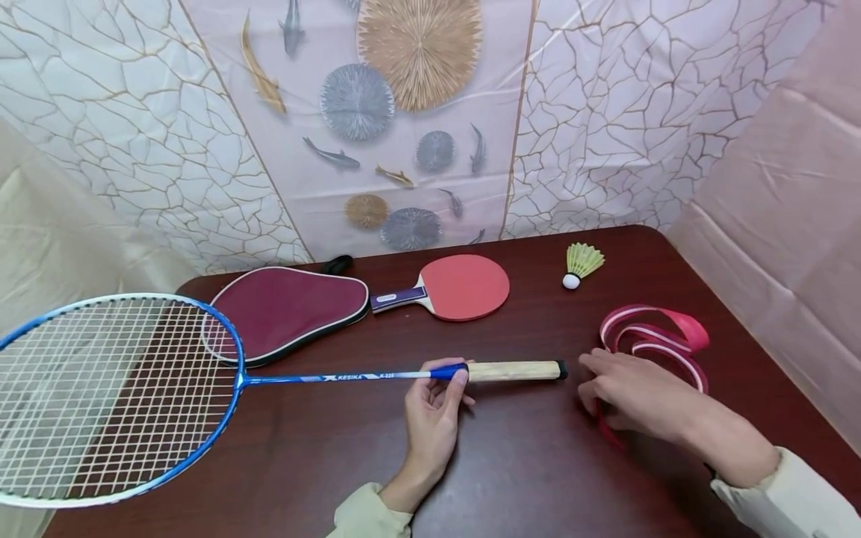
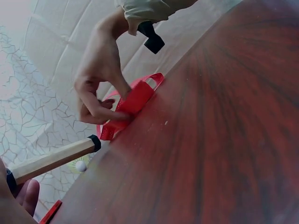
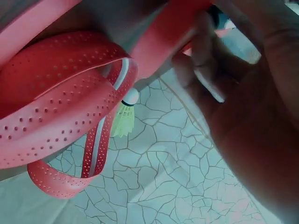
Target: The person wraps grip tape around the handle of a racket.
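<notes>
My left hand (image 1: 432, 430) pinches a blue and white badminton racket (image 1: 514, 371) at the blue cone above its bare wooden handle. The racket lies level across the head view, its strung head at the left and the black butt end pointing right. My right hand (image 1: 649, 396) is just beyond the butt end, fingers curled around a strip of red perforated grip tape (image 2: 140, 97). Loose loops of the tape, with a white stripe (image 3: 96, 144), spread beside and behind that hand. Handle and tape are apart in the head view.
A red table tennis bat (image 1: 467, 288) lies toward the table's back edge, beside a maroon bat case (image 1: 289, 306). A yellow shuttlecock (image 1: 582, 263) rests at the back right. Patterned cloth (image 1: 417, 149) hangs behind the dark wooden table (image 1: 525, 463).
</notes>
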### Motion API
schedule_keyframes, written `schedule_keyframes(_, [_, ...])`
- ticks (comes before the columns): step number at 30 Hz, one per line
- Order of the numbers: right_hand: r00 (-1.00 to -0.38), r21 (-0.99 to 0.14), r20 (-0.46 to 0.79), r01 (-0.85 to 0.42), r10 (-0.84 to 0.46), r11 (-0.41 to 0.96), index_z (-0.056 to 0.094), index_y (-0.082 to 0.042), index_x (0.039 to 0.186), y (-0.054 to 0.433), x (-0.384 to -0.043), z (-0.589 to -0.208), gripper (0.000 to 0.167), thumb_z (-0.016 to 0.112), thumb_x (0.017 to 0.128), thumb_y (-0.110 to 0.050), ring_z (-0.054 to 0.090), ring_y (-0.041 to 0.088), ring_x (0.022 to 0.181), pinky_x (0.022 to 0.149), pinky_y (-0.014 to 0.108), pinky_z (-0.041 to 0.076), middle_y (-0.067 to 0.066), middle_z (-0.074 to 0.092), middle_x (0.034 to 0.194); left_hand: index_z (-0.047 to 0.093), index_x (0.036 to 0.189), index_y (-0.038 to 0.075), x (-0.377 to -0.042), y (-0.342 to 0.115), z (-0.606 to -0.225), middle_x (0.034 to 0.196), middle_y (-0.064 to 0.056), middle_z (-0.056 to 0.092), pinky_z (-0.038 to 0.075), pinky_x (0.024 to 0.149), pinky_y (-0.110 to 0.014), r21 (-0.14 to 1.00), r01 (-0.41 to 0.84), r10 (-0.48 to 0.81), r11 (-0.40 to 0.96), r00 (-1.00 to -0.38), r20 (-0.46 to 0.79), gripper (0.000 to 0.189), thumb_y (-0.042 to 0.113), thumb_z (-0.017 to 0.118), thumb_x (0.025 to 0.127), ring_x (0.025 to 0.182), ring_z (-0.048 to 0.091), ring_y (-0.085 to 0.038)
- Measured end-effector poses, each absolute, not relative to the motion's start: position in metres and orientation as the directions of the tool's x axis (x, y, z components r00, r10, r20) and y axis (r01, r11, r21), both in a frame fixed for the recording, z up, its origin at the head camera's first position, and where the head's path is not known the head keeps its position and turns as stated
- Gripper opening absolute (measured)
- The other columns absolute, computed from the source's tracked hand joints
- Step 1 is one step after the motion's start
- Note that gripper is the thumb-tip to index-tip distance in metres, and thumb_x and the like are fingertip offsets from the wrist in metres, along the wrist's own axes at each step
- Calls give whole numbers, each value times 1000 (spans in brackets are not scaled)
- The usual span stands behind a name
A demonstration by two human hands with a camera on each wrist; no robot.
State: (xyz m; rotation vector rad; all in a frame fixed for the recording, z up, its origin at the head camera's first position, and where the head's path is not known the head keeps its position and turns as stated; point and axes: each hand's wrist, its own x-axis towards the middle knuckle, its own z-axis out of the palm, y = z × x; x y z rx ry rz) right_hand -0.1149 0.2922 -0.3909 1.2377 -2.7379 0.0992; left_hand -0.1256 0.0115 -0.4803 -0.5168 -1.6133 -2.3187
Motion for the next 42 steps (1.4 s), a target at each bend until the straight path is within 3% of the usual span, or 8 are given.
schedule_keyframes(6, [-594, -90, 337, -793, -730, 603, 57, -28, 76, 280, -124, -379, 34, 84, 60, -13, 46, 8, 90, 76, 23, 38, -12, 50, 96, 58, 113, -11, -125, 12, -481, 109, -26, 66, 57, 58, -39, 842, 411, -8, -349, -900, 436, 19, -3, 58, 96, 70, 57, -48])
schedule_keyframes(10, [-676, -373, 318, -734, -664, 568, 52, -24, 87, 272, -133, -371, 35, 78, 73, -6, 57, 3, 86, 74, 17, 45, -14, 60, 96, 58, 113, -11, -125, 12, -481, 110, -25, 67, 57, 59, -39, 841, 405, 3, -360, -901, 435, 19, -3, 58, 96, 72, 58, -47])
schedule_keyframes(14, [-746, -661, 254, -599, -616, 453, 50, -18, 97, 266, -143, -372, 34, 73, 83, 3, 65, 10, 74, 64, 27, 55, -10, 65, 84, 58, 115, -10, -126, 12, -482, 111, -26, 66, 57, 59, -39, 836, 409, 22, -365, -894, 447, 19, -4, 56, 97, 73, 59, -45])
schedule_keyframes(19, [-755, -822, 200, -476, -625, 312, 48, -10, 106, 262, -155, -375, 30, 54, 90, 15, 65, 25, 62, 55, 36, 56, 6, 66, 77, 58, 116, -9, -125, 12, -482, 111, -24, 66, 57, 60, -40, 834, 415, 40, -363, -888, 459, 19, -5, 55, 97, 73, 60, -44])
schedule_keyframes(27, [-757, -599, 197, -596, -623, 534, 62, -21, 106, 238, -164, -372, 24, 56, 95, 0, 58, 8, 84, 74, 25, 50, -9, 61, 95, 59, 114, -8, -125, 11, -481, 109, -26, 66, 57, 60, -40, 840, 405, 40, -362, -893, 449, 18, -4, 56, 97, 76, 61, -45])
schedule_keyframes(33, [-752, -476, 109, -614, -650, 630, 63, -31, 102, 221, -153, -364, 20, 68, 90, -47, 45, 6, 93, 80, 29, 42, -15, 48, 93, 59, 114, -8, -120, 14, -479, 108, -21, 68, 57, 61, -40, 849, 391, 33, -355, -902, 430, 18, -4, 56, 97, 79, 63, -42])
schedule_keyframes(37, [-748, -458, 147, -631, -648, 625, 65, -29, 103, 218, -152, -360, 9, 57, 100, -31, 41, 8, 89, 80, 30, 38, -13, 46, 89, 59, 113, -8, -121, 13, -480, 108, -22, 68, 57, 61, -40, 848, 398, 30, -350, -900, 435, 17, -4, 56, 97, 77, 62, -44])
schedule_keyframes(42, [-683, -501, 154, -677, -714, 539, 70, -25, 110, 220, -153, -355, 19, 57, 100, -14, 44, 7, 88, 78, 27, 39, -14, 49, 89, 59, 113, -8, -122, 12, -480, 109, -23, 67, 57, 60, -41, 852, 390, 33, -349, -904, 427, 17, -3, 56, 97, 78, 60, -46])
